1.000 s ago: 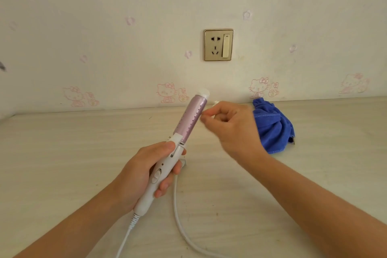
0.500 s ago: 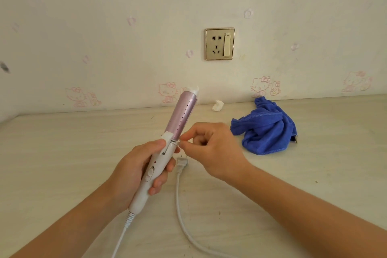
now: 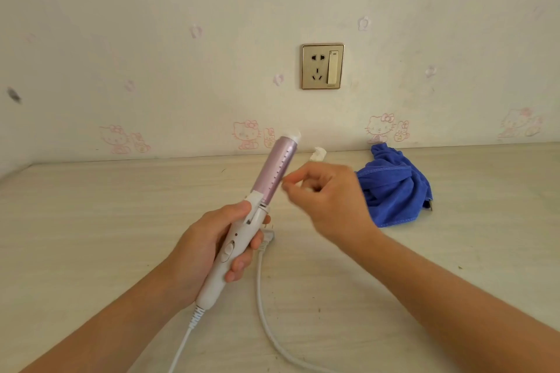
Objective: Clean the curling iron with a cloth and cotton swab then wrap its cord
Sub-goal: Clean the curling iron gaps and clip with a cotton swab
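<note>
Left hand (image 3: 209, 248) gripping curling iron (image 3: 257, 209) handle

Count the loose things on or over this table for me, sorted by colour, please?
Blue: 1, the blue cloth
White and pink: 1, the curling iron with its cord
White: 1, a small white wad by the wall
Total: 3
A cotton swab may be pinched in the right hand; too blurred to count.

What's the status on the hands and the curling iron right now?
Left hand gripping curling iron by its white handle, barrel tilted up. Right hand pinched beside the barrel, swab not clearly visible. Blue cloth lying on table; cord unwrapped.
</note>
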Tool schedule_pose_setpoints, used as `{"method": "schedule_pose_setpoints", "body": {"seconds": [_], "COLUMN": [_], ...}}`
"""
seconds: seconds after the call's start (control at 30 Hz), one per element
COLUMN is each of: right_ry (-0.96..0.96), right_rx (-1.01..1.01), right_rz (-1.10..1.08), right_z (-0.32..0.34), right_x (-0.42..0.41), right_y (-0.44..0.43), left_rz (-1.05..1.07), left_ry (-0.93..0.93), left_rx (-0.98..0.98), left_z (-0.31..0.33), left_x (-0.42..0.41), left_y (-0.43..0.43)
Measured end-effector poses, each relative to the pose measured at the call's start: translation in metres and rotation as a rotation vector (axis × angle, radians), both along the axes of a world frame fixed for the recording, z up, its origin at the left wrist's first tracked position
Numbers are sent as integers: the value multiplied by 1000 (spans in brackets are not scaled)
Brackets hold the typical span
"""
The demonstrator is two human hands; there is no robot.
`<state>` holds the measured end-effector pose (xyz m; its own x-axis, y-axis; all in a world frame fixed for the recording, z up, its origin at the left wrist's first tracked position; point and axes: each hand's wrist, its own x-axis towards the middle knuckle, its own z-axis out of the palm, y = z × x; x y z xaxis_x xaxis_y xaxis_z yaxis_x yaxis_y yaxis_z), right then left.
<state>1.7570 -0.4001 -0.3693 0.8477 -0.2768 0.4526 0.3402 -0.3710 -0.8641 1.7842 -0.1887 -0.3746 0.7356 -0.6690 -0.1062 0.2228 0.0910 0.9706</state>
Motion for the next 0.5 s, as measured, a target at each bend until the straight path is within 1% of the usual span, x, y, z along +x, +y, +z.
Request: {"method": "schedule_pose_setpoints", "body": {"seconds": [0.07, 0.1, 0.13, 0.23, 0.27, 0.33, 0.43, 0.5], "right_ry": [-42, -45, -28, 61, 72, 58, -19, -25], "right_rx": [77, 84, 65, -52, -77, -57, 63, 77], "right_rz": [-108, -111, -76, 140, 168, 96, -102, -87], "right_z": [9, 9, 7, -7, -9, -4, 11, 10], "right_x": [3, 2, 1, -10, -12, -8, 1, 1], "right_y": [-16, -17, -12, 17, 22, 14, -13, -14], "left_rz": [-14, -14, -6, 38, 45, 37, 16, 18], "left_ry": [-20, -22, -18, 13, 8, -18, -40, -36], "left_rx": [27, 31, 28, 4, 8, 24, 32, 27], "left_z": [0, 0, 0, 0, 1, 1, 1, 2], "left_x": [-3, -4, -4, -1, 0, 1, 0, 0], "left_y": [-4, -5, -5, 1, 4, 5, 0, -2]}}
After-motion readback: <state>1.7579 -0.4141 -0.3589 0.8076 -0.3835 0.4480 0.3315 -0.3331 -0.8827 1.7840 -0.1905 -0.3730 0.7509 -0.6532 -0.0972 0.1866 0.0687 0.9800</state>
